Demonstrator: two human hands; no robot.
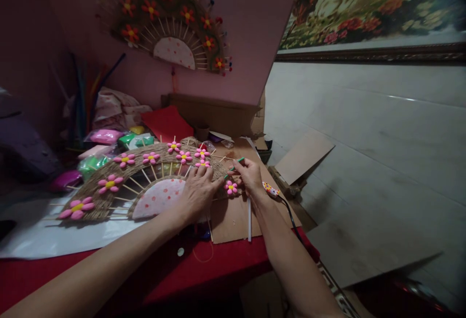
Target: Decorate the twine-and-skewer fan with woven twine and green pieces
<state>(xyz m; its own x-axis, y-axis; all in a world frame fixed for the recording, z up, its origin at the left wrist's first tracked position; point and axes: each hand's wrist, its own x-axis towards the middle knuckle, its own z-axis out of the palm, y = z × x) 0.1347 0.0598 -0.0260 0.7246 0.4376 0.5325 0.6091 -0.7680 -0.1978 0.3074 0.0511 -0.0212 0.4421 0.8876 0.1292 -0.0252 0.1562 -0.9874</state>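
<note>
Woven fan (109, 199) pressed flat by the left hand (198, 191), fingers released; green stick (236, 164) pinched in the right hand (251, 177) fingers.

Fan (138, 163), centre-left: rough jute-like twine, bare wood sticks, matt pink flowers (109, 182), clay-like. Green piece (238, 161), right of centre: smooth, material n/k. Cardboard (233, 216): matt brown. Tablecloth (225, 264), bottom: red cloth. Sheet (43, 245), lower left: white, slight gloss. Wall tiles (382, 128), right: smooth, semi-gloss.

My left hand (198, 192) presses flat on the woven fan (120, 184) near its right end; my right hand (249, 175) pinches a green stick (236, 164) just beside a pink flower (230, 188).
</note>
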